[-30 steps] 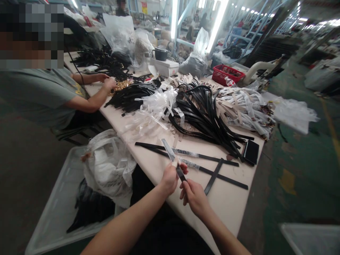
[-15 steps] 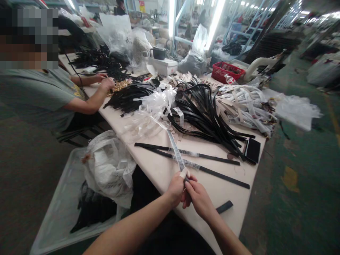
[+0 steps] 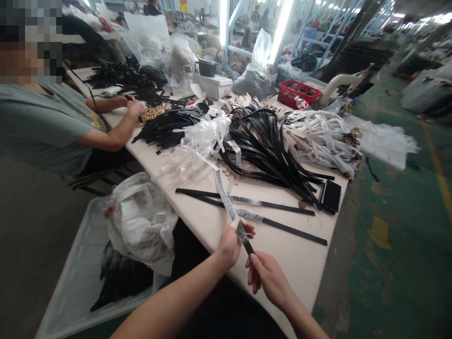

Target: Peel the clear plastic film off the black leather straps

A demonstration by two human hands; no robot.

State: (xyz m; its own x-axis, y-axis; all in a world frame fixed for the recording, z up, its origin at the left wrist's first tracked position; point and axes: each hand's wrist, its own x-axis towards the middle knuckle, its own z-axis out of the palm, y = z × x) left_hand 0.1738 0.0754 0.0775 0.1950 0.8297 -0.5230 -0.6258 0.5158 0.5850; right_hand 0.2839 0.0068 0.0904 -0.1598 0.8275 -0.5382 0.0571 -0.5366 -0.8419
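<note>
Both my hands grip one black strap [image 3: 249, 248] over the near part of the table. My left hand [image 3: 230, 242] is closed around it where a strip of clear plastic film [image 3: 224, 194] lies along it, the film running up toward the crumpled film pile. Lower down, my right hand [image 3: 265, 272] pinches the bare dark part of the strap between thumb and fingers. Just beyond my hands lie two flat black straps [image 3: 293, 229], each with clear film around its middle, crossing toward their left ends.
A heap of long black straps [image 3: 271, 155] lies beyond, beside crumpled clear film [image 3: 206, 134]. A small black box-like object [image 3: 331, 196] sits near the right edge. A red basket [image 3: 298, 94] stands behind. To the left, a co-worker's hands [image 3: 136, 109] handle gold pieces; a plastic bin [image 3: 67, 282] stands below.
My hands were close together on the strap; now my right hand is lower and apart from the left, with a length of dark strap showing between them. The view has shifted slightly.
</note>
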